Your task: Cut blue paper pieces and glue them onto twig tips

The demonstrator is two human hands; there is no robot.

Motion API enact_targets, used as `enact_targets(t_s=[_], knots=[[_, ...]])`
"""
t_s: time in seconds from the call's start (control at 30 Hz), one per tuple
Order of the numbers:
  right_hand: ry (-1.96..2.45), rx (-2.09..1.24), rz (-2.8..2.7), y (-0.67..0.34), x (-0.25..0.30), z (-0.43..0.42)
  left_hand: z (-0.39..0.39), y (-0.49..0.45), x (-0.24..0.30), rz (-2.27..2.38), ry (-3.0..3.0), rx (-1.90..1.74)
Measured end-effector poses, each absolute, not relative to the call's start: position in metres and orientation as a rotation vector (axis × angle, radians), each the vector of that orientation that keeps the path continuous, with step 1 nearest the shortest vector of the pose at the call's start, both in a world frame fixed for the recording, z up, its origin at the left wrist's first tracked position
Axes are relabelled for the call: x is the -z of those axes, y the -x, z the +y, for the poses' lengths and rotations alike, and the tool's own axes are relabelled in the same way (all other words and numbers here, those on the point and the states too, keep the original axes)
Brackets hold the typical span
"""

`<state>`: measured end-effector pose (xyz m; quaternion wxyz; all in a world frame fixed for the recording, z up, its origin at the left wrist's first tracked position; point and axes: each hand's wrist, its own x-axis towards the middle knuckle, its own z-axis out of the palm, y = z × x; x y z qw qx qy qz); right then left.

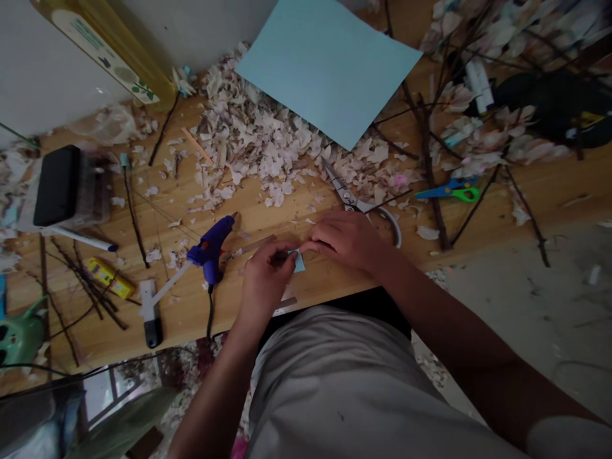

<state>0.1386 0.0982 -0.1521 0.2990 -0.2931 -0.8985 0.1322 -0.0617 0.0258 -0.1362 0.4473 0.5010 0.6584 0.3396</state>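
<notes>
Close to the table's front edge, my left hand (pixel 268 275) pinches a small piece of light blue paper (pixel 299 262) between thumb and fingers. From the other side my right hand (pixel 348 239) is closed, its fingertips pressed together at the paper's upper edge. Grey-handled scissors (pixel 351 199) lie open just beyond my right hand, the handle partly hidden by it. To the left of my left hand a blue hot glue gun (pixel 211 250) lies on its side, with a pale glue stick (pixel 173 282) behind it. A large light blue sheet (pixel 329 67) rests on a heap of torn petal-like scraps.
Petal scraps (pixel 268 140) cover the back of the wooden table (pixel 191 319). Twigs (pixel 428 166) and blue-green scissors (pixel 449 190) lie right. At left are a black phone (pixel 58 185), a pen (pixel 86 240), a yellow packet (pixel 112 278), a utility knife (pixel 151 312) and a tall bottle (pixel 115 51).
</notes>
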Motion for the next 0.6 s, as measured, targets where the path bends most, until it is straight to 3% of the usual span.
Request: enact_targets(t_s=[0.6], knots=[[0.704,-0.282,-2.433,-0.138,0.151,0.098,0.026,0.062,0.122,1.687,-1.611,-0.677]])
